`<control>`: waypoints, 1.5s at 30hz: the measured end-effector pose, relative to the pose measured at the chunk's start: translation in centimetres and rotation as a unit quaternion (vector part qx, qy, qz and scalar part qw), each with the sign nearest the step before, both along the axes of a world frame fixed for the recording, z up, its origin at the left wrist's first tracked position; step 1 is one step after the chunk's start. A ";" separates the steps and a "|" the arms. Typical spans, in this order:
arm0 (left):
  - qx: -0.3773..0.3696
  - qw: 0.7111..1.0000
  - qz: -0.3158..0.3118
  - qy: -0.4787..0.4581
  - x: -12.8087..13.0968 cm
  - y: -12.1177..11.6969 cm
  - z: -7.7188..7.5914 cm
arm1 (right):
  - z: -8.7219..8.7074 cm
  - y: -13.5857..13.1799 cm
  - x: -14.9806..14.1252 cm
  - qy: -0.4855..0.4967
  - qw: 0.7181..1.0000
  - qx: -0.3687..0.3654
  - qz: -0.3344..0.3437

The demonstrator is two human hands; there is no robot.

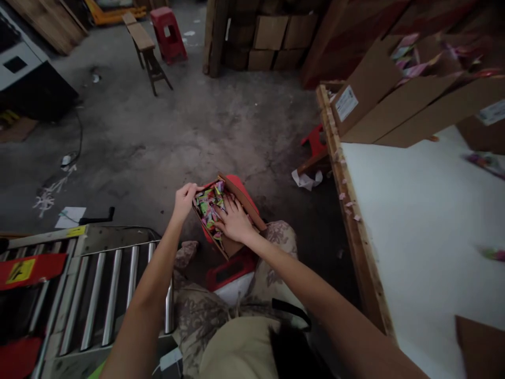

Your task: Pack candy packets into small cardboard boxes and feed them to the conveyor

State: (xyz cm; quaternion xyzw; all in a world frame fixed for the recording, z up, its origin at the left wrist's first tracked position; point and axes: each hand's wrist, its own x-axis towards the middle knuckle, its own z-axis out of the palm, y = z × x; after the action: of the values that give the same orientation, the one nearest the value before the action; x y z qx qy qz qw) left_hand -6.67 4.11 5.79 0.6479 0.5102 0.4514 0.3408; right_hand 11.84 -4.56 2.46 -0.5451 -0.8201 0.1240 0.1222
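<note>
An open cardboard box (249,202) sits on a red plastic stool (236,184) in front of my knees. Small wrapped packets (208,204) in pink and green fill much of it; they look like candies. My left hand (187,199) grips the box's far left corner, with the fingers closed over the edge. Inside the box, my right hand (235,220) lies on the packets, its fingers spread and holding nothing that I can see. Bare cardboard shows at the box's near end.
A roller conveyor (114,295) stands at my left. On the right is a white-topped table (418,221) with a wooden edge, bearing tall cartons (379,113) of packets. A wooden bench (142,37) and another red stool (168,34) stand farther off on the concrete floor.
</note>
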 end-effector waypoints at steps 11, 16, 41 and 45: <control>-0.006 0.900 -0.053 0.432 6.3 2.0 0.2 | 1.0 -1.4 1.2 0.221 0.974 0.044 -0.030; -0.017 0.889 0.049 0.455 6.3 1.6 -0.9 | 4.7 -1.7 0.9 0.257 0.960 0.091 -0.060; -0.009 0.838 0.099 0.536 5.9 2.3 -0.8 | 1.3 3.5 -1.1 0.058 0.996 -0.021 -0.057; 0.017 0.826 0.105 0.554 5.4 2.0 -1.3 | 4.5 2.2 -0.5 0.125 0.992 0.015 -0.012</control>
State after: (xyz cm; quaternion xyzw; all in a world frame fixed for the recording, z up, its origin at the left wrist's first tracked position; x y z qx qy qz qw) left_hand -1.30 6.14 4.48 0.7371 0.6706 0.0582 -0.0595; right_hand 11.35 -2.39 6.98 -0.5333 -0.7937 0.1776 0.2327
